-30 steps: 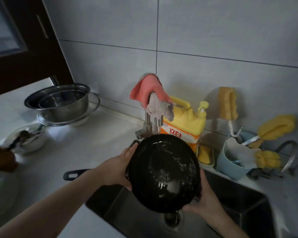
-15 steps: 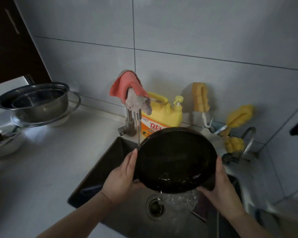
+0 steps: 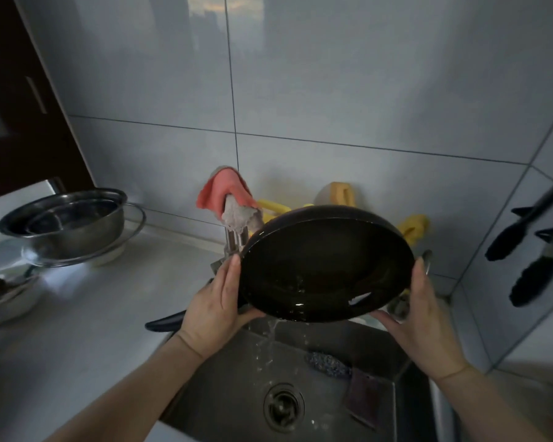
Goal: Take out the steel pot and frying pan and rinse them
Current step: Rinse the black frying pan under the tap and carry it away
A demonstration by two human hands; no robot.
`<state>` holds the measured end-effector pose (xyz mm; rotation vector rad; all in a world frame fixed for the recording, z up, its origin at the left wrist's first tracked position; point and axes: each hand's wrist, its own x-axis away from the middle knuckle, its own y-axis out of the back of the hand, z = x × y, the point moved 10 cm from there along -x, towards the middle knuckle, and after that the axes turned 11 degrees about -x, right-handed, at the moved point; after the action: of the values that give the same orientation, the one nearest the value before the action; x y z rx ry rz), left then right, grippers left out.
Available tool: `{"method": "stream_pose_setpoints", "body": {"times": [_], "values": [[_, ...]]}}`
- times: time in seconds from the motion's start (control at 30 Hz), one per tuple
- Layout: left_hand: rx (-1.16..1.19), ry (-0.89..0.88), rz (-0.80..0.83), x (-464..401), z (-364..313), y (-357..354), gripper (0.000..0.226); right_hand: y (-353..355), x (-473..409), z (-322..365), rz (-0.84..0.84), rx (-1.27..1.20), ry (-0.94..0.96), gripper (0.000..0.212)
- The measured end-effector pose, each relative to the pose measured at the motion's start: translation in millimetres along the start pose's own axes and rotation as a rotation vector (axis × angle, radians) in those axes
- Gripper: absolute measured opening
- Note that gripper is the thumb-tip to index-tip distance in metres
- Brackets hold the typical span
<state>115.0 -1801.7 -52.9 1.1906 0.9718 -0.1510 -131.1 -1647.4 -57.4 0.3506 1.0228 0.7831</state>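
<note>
I hold the black frying pan point(image 3: 326, 266) above the sink point(image 3: 237, 378), its wet inside tilted toward me, water running off its lower rim into the basin. My left hand point(image 3: 214, 301) grips the pan's left edge and my right hand point(image 3: 419, 323) grips the right edge. The pan's dark handle point(image 3: 165, 322) sticks out to the lower left behind my left wrist. The steel pot point(image 3: 67, 221) stands on the counter at the far left, stacked on a lid and a white bowl.
A tap point(image 3: 235, 240) draped with a pink cloth point(image 3: 222, 193) stands behind the pan. Yellow sponges point(image 3: 415, 228) and a detergent bottle sit partly hidden. A scourer point(image 3: 328, 363) and sponge point(image 3: 366, 397) lie in the sink. Black tongs point(image 3: 530, 244) hang at right. A bowl point(image 3: 7, 295) sits at left.
The pan has been raised and tipped flatter, toward level, with both hands still on its rim. Water still drains into the sink. My view has lifted and swung right.
</note>
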Motion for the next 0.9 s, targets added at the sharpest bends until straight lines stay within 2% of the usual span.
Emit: {"method": "stream_pose_setpoints", "body": {"times": [0.13,0.3,0.37,0.6,0.67,0.8,0.9], "values": [[-0.001,0.037,0.088,16.9,5.5,-15.6,0.110,-10.7,11.5,3.7,-0.030,0.001,0.056,0.111],[-0.007,0.082,0.221,60.2,19.2,-46.1,0.113,-67.9,45.1,-22.2,0.106,-0.026,-0.098,0.143],[0.010,0.128,0.305,79.9,30.6,-60.3,0.115,-94.5,58.0,-31.4,0.187,-0.055,-0.171,0.146],[-0.025,0.227,0.500,127.3,74.9,-96.2,0.134,-164.8,58.5,-34.8,0.359,-0.125,-0.345,0.133],[-0.041,0.266,0.508,132.9,91.8,-99.3,0.129,-179.4,48.9,-30.4,0.374,-0.141,-0.320,0.134],[-0.060,0.316,0.527,127.1,110.0,-94.1,0.141,-203.8,35.4,-27.0,0.404,-0.165,-0.275,0.133],[-0.074,0.309,0.545,128.8,117.5,-92.8,0.141,-216.4,27.8,-24.6,0.409,-0.172,-0.250,0.134]]}}
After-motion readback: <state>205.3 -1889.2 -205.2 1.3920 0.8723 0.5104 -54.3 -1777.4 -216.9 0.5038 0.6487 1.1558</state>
